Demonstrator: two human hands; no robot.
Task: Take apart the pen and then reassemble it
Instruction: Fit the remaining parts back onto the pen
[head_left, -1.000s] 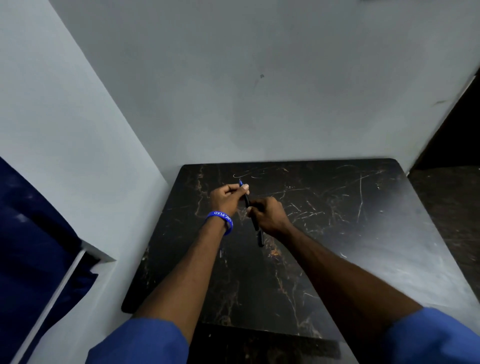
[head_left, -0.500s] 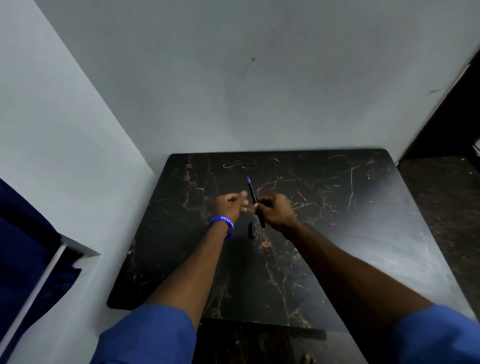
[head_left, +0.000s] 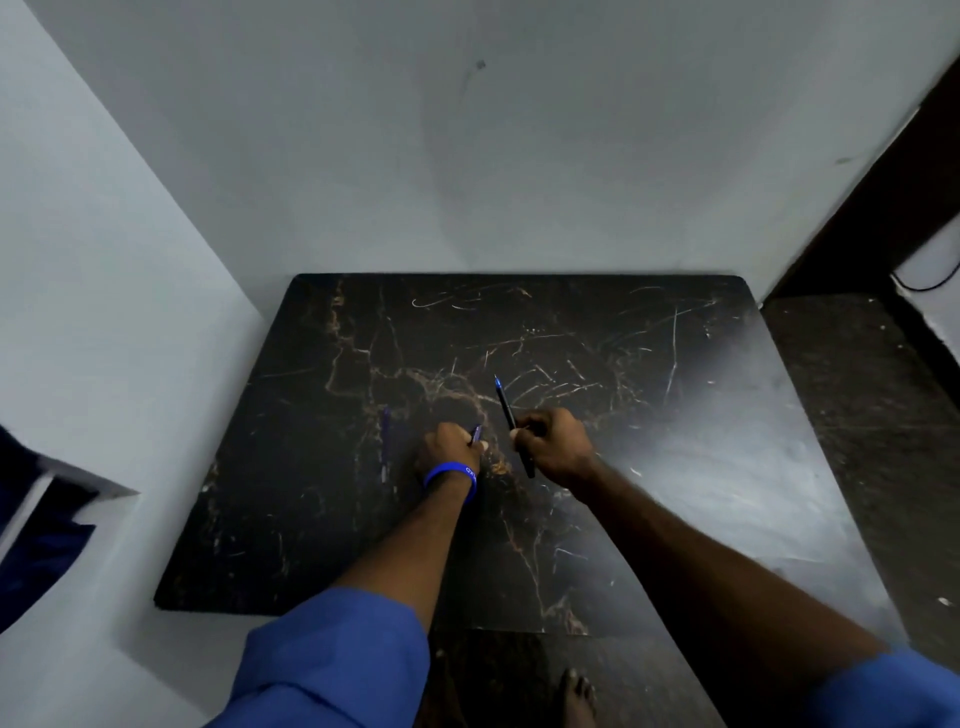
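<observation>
My right hand (head_left: 553, 447) is closed around the dark pen barrel (head_left: 506, 408). The barrel tilts away from me, its blue tip up and its rear end sticking out below my fist. My left hand (head_left: 449, 454), with a blue wristband, sits just left of it, apart from the barrel. It pinches a small bluish pen part (head_left: 476, 434) between its fingertips. A thin bluish streak (head_left: 385, 441) lies on the dark marble table (head_left: 675, 467) to the left of my left hand; it looks like a slim pen piece, but it is blurred.
The table stands in a corner, with light walls (head_left: 467, 156) behind it and to its left. A dark floor strip (head_left: 857, 415) runs along the right side. My bare foot (head_left: 576, 696) shows below the near edge. Blue cloth (head_left: 31, 545) hangs at far left.
My hands have pulled apart: the left one came off the pen's tip and moved left and down with a small part. The right one keeps the barrel. The camera tilted down.
</observation>
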